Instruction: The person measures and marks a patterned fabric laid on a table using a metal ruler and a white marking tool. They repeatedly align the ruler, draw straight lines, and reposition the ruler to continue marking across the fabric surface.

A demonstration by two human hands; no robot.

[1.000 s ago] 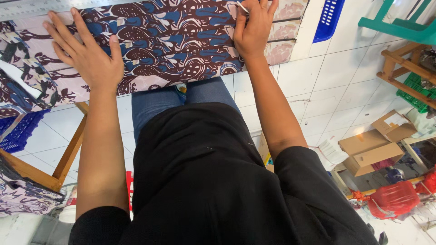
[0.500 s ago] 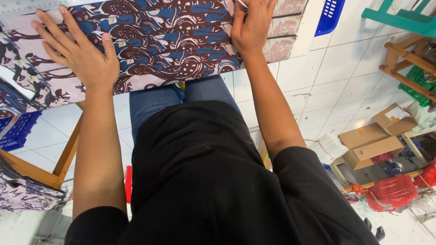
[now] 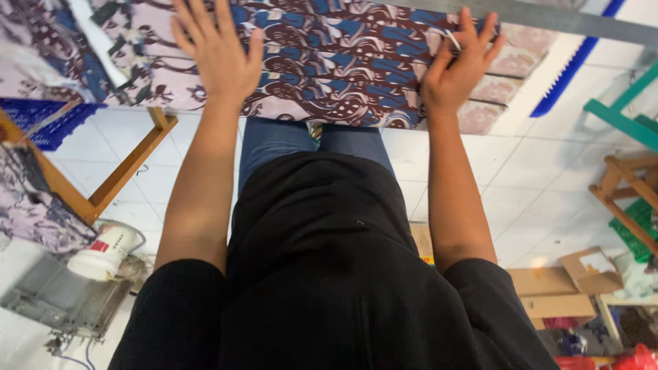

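1. Up top, spread across the upper half of the frame: patterned cloth in maroon, blue and pale pink, lying flat on a work surface.
2. Left hand, upper left of centre: fingers splayed, palm pressed flat on the cloth, nothing clasped.
3. Right hand, upper right: fingers spread on the cloth, a small pale stick-like tool pinched near the index finger; kind of tool too small to tell.
4. Along the cloth's far edge, upper right: long grey straightedge.
5. Lower left: white spool beside grey metal machinery.
6. Lower right: cardboard boxes on white floor tiles.
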